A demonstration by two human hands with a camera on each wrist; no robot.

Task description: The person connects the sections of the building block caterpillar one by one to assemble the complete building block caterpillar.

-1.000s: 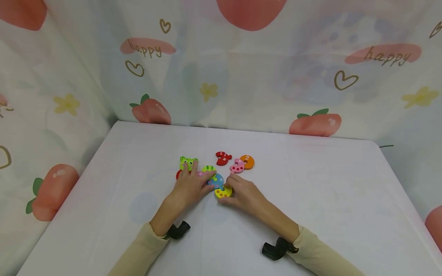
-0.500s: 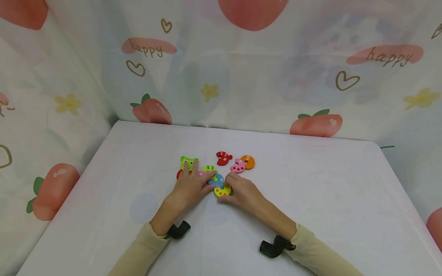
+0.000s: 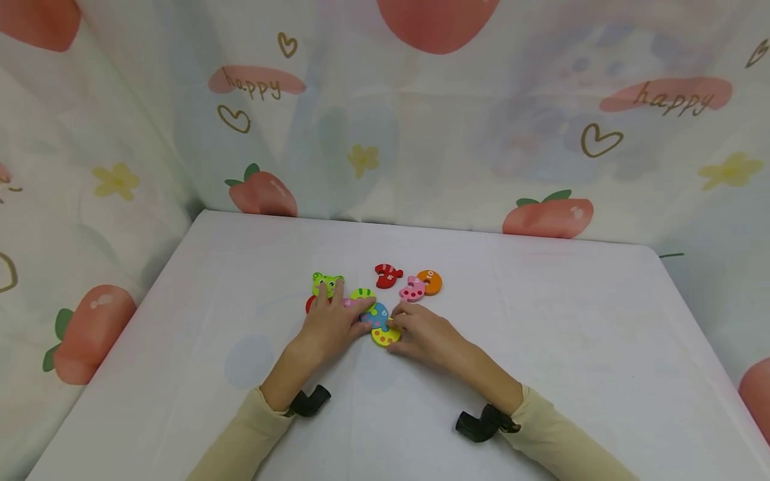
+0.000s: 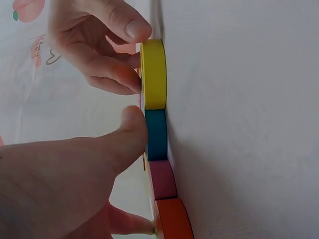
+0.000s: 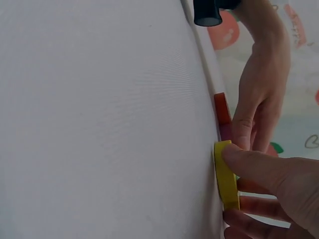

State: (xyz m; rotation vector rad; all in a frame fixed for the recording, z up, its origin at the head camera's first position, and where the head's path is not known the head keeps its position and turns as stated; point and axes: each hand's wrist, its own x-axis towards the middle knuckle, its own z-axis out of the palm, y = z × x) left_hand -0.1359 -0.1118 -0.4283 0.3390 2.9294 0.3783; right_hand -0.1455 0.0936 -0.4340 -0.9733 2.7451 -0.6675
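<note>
Yellow piece (image 3: 382,337) — touching blue piece (image 3: 375,315), well in from far edge of table (image 3: 559,321); pinched in right hand (image 3: 432,334), presumably for alignment — left hand (image 3: 325,329) spread across adjoining pieces (image 3: 363,294), probably for steadying.

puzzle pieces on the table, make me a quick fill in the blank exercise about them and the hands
1. The dotted piece held by the right hand is ____.
2. The neighbouring piece, between the dotted piece and the green striped piece, is ____.
3. The orange piece bears the number ____.
4. The piece with eyes, partly covered by the left hand, is ____.

Missing words: yellow; blue; 10; green.
</note>
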